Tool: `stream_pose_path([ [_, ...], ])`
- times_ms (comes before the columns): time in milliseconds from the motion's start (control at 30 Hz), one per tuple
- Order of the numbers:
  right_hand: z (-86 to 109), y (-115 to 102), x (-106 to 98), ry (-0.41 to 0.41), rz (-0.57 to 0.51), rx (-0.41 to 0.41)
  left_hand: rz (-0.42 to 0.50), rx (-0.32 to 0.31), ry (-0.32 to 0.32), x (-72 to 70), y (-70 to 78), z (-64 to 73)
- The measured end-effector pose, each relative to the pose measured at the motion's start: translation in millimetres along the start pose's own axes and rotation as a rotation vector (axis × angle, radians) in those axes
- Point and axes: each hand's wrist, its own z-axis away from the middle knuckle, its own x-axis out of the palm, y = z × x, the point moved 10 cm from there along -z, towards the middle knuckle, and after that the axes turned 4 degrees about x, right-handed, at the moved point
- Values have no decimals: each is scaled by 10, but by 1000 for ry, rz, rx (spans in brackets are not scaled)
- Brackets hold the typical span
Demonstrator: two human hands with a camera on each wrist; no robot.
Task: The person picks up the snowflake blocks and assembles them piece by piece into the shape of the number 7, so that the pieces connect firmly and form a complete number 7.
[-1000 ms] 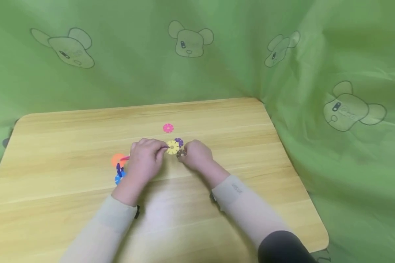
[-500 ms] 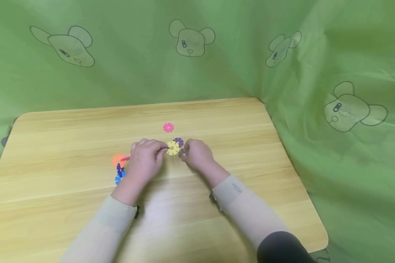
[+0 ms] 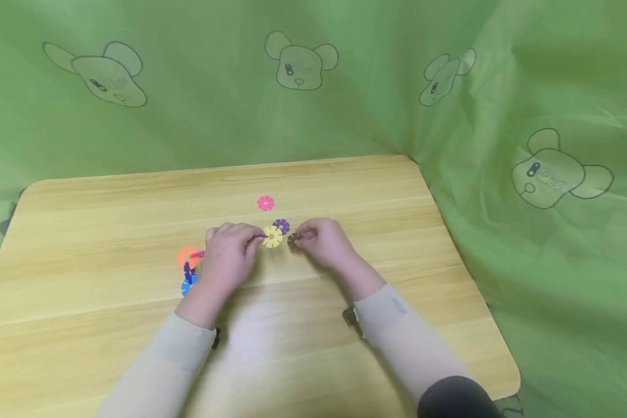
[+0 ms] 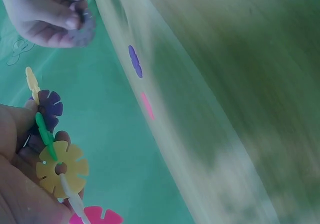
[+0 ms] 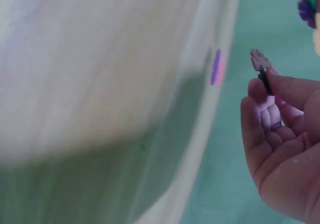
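My left hand [image 3: 232, 255] pinches a chain of slotted snowflake discs. At the chain's far end sits a yellow disc [image 3: 274, 242]; beside it, a purple disc [image 4: 54, 106] lies between thumb and finger. Green [image 4: 43, 126], orange-yellow [image 4: 76, 166], white [image 4: 74, 199] and pink [image 4: 102, 218] discs follow in the left wrist view. Orange [image 3: 184, 255] and blue [image 3: 186, 287] discs show left of the hand. My right hand [image 3: 328, 242] pinches a dark snowflake disc [image 3: 292, 244], a short gap right of the yellow one. In the right wrist view a greyish disc [image 5: 259, 61] stands above that thumb.
A loose purple disc [image 3: 282, 224] lies on the wooden table [image 3: 376, 203] just behind the yellow one, and a loose pink disc [image 3: 265, 199] lies farther back. Green cloth [image 3: 204, 128] hangs behind the table and along its right side.
My right hand has moved right and turned, drawing the dark disc away from the yellow disc. The left hand and its chain have barely moved.
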Motion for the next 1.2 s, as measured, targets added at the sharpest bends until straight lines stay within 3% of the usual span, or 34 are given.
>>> stream_pose_path([
  [133,59,-48,-143,38,-67,-18,3,-2,-9,14,3,-2],
  [400,182,-268,-314,99,-128,-140,19,25,-1,1,32,-4],
  [867,282,-440,-398,152,-245,-245,58,1,-7,-42,54,-3],
  [1200,288,-451,-367,132,-347,-242,78,-13,-7,-37,50,-13],
])
